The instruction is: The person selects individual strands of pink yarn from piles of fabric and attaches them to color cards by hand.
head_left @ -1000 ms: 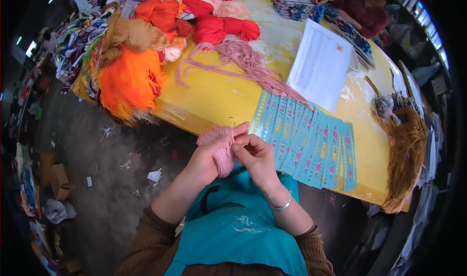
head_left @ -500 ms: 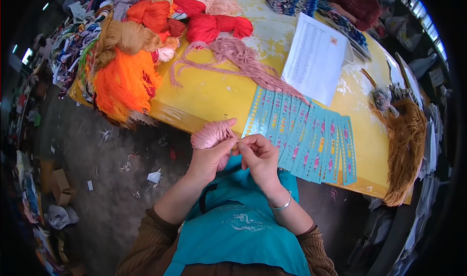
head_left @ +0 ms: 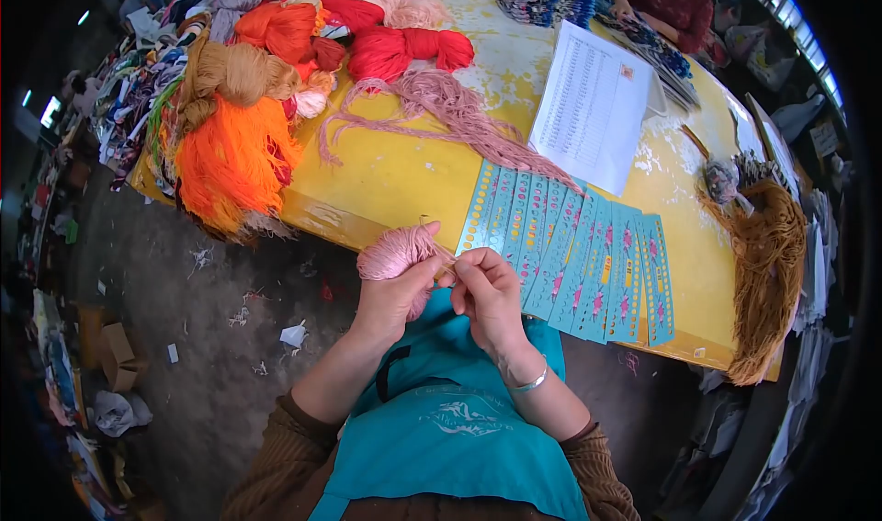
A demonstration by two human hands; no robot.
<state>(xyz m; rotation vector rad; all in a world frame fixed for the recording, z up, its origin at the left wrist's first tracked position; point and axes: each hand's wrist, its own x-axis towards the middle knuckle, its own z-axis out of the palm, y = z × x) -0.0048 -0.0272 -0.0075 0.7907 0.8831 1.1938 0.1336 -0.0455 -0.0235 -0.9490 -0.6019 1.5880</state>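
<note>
A thick skein of pink thread point(head_left: 393, 253) is wrapped in my left hand point(head_left: 390, 299), its loops bulging past the thumb near the table's front edge. Close beside it, my right hand point(head_left: 491, 300) pinches a thin piece of the thread between thumb and forefinger at the skein's right side. Just beyond, a fanned row of teal printed cards point(head_left: 560, 264) hangs partly over the table edge. Dusty pink loose threads point(head_left: 459, 121) lie across the table and onto the tops of those cards.
The yellow table point(head_left: 386, 186) bears red skeins point(head_left: 404, 50), an orange bundle point(head_left: 230, 153), a tan skein point(head_left: 239, 71) and a printed sheet point(head_left: 588, 107). Brown threads point(head_left: 767, 282) drape over the right end. A person point(head_left: 675, 6) sits at the far side. Scraps litter the floor.
My right hand has shifted slightly, its fingers folding closer around the thread by the skein. My left hand keeps the skein nearly in place. The person opposite has come more into view.
</note>
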